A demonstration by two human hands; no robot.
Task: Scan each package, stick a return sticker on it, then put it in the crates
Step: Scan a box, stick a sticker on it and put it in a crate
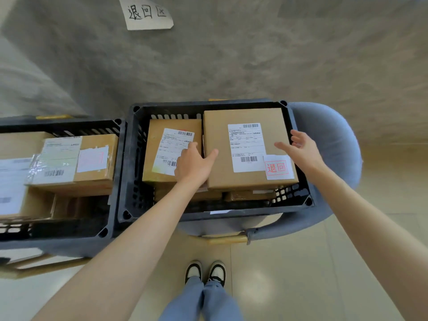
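- My left hand [193, 162] is open, fingers straight, lying over the seam between two boxes in the right crate [129, 158]; the thumb rests on the left edge of the big box [245, 179].
- My right hand [301, 149] is open too, its grip on nothing, fingers spread just above the big box's right edge; whether it touches the cardboard I cannot tell.
- The big box lies flat at the top of the right crate, on its right side, with a white shipping label [247, 144] facing up.
- A white return sticker [278, 167] with red characters sits at the label's near right corner.
- A smaller box [159, 135] lies just left of it, label up, partly under my left hand.
- More boxes show beneath these two.
- The left crate [69, 127] stands just beside, also holding labelled boxes.
- The right crate rests on a grey chair [328, 135].
- A handwritten paper sign [148, 13] is on the grey surface at the far side.
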